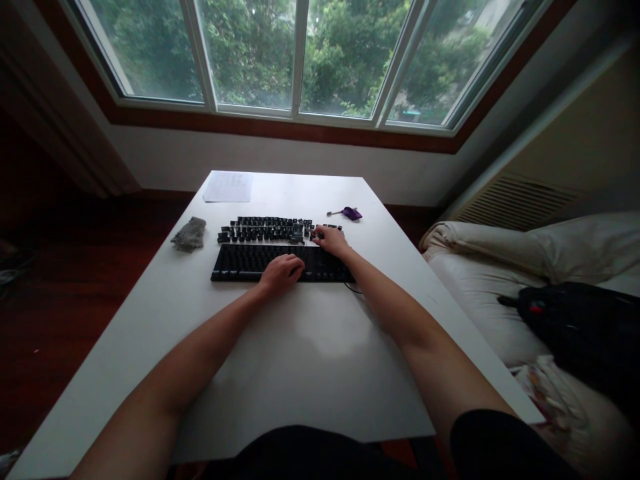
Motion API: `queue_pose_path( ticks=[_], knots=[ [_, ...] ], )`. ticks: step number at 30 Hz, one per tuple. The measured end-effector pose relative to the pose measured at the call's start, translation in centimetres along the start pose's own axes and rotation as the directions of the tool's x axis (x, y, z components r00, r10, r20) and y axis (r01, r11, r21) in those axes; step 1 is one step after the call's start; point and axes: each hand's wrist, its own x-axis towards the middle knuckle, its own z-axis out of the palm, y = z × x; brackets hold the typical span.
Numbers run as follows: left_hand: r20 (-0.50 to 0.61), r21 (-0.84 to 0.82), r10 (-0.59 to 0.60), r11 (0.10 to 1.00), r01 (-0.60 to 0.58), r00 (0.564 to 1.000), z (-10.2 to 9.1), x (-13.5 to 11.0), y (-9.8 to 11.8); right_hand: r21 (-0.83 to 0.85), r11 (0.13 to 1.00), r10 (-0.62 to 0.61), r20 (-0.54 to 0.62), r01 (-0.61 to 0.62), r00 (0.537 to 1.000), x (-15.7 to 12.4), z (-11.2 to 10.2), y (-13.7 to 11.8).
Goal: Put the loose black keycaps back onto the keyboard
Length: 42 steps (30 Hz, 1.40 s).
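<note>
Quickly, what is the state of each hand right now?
Left hand: curled, resting on the keyboard; its grip cannot be told.
Right hand: fingers on the loose keycaps; holding one cannot be told.

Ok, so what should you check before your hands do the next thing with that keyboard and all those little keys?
1. Steady base: the left hand rests on the keyboard, flat on the table. Ok.
2. The right hand at the loose keys: it touches the right end of their rows. Ok.
3. A key gripped in that hand: too small to see. Cannot tell.
4. Loose keys lined up behind the keyboard, away from table edges. Ok.
5. The purple tool close by: it lies just beyond the right hand. Ok.
6. The grey cloth apart from the keys, at left. Ok.
</note>
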Motion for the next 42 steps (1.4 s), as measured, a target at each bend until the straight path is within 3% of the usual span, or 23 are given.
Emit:
queue_pose_path(
  ticks=[10,16,20,24,29,37,42],
  knots=[
    [0.003,0.007,0.01,1.0,-0.01,1.0,0.1,0.1,-0.2,-0.045,0.998,0.04,0.029,-0.039,0.999,0.3,0.9,-1.3],
    [0.018,0.017,0.019,1.0,-0.019,1.0,0.1,0.2,-0.3,-0.012,0.998,0.056,0.002,-0.056,0.998,-0.1,0.4,-1.4],
    [0.012,0.013,0.016,1.0,-0.016,1.0,0.1,0.1,-0.2,0.088,0.996,0.023,-0.089,-0.015,0.996,-0.8,-1.3,-1.3],
    [0.009,0.009,0.006,1.0,-0.006,1.0,0.2,0.2,-0.1,0.319,0.943,-0.05,-0.132,0.09,0.99,-2.1,-3.6,-1.6],
    [0.025,0.061,0.027,0.998,-0.028,0.999,0.2,0.3,0.2,0.565,0.812,-0.109,-0.099,0.146,0.989,-4.7,-5.9,-2.1],
    [0.114,0.212,0.091,0.971,-0.114,0.989,-0.4,0.6,1.4,0.569,0.821,-0.154,0.146,0.044,0.977,-7.0,-7.6,0.2],
    [0.081,0.271,0.027,0.961,-0.048,0.996,-0.9,0.6,0.6,0.632,0.774,-0.182,0.195,0.019,0.964,-7.4,-9.3,1.5]
  ],
)
